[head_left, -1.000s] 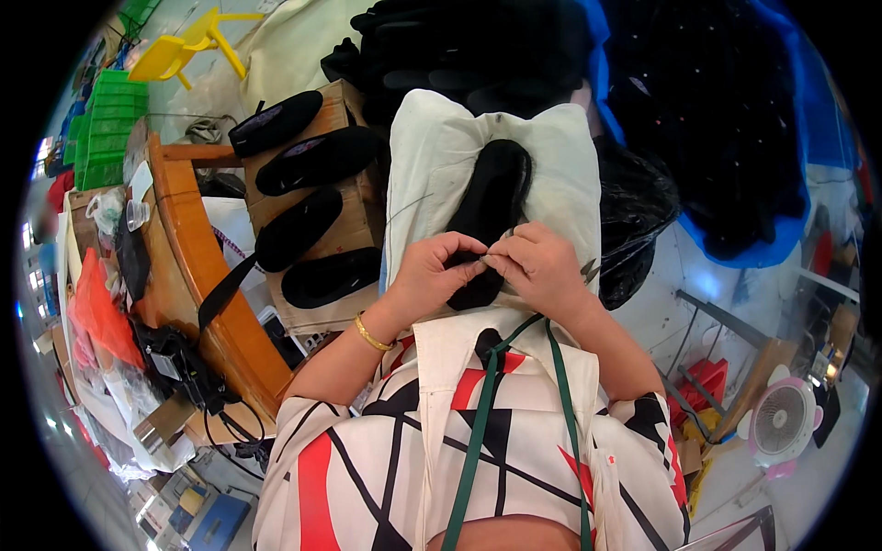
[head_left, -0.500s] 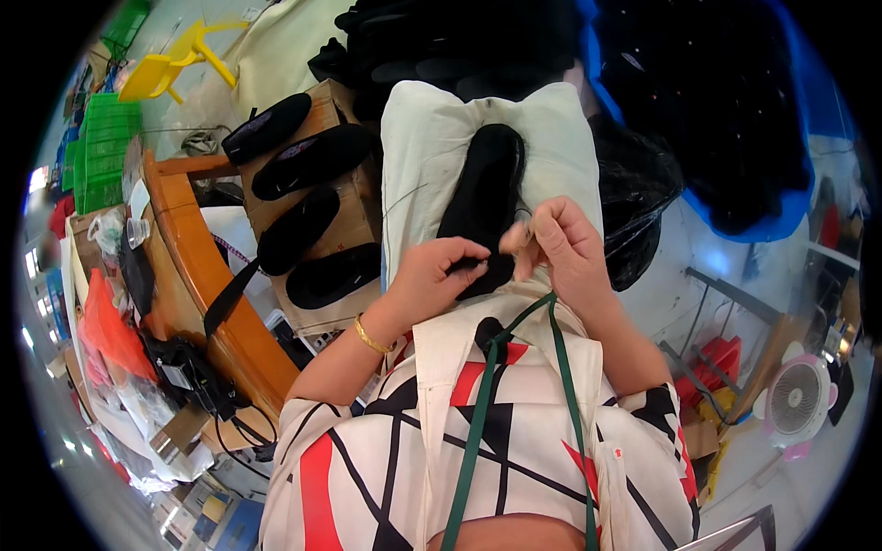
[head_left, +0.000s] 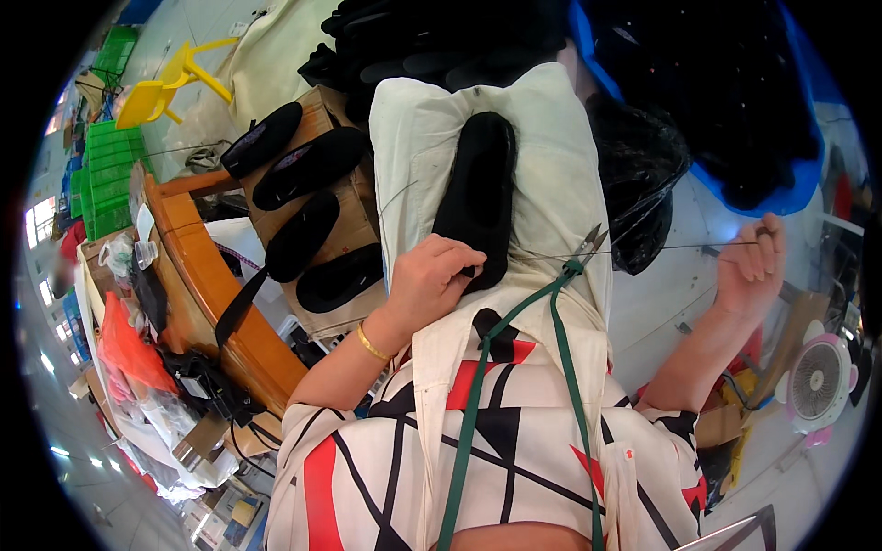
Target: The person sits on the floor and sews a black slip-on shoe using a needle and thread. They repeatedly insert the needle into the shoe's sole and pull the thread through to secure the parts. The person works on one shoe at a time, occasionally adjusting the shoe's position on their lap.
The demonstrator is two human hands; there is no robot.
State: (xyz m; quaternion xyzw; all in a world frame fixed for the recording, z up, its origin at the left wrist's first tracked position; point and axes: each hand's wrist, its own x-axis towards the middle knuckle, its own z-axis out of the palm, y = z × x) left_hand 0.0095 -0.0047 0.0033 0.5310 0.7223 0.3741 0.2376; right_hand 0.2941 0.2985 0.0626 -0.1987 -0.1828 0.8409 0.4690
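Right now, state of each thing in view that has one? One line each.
left hand: closed, pinching the near end of the black shoe upper
right hand: out to the side, fingers pinched on the thread
thread: pulled taut
black shoe upper: lying flat on the cream cloth
snips: hanging on the green cord, blades open
pink fan: cannot tell if running

Your left hand (head_left: 430, 280) covers the near end of the black sole (head_left: 480, 197), approx 6 o'clock of it. Thread (head_left: 643, 248) too thin to trace past the snips (head_left: 588, 246). Needle in your right hand (head_left: 749, 266), 3 o'clock: too small to tell. Dark pile (head_left: 441, 37) at 12 o'clock cut off by the rim.
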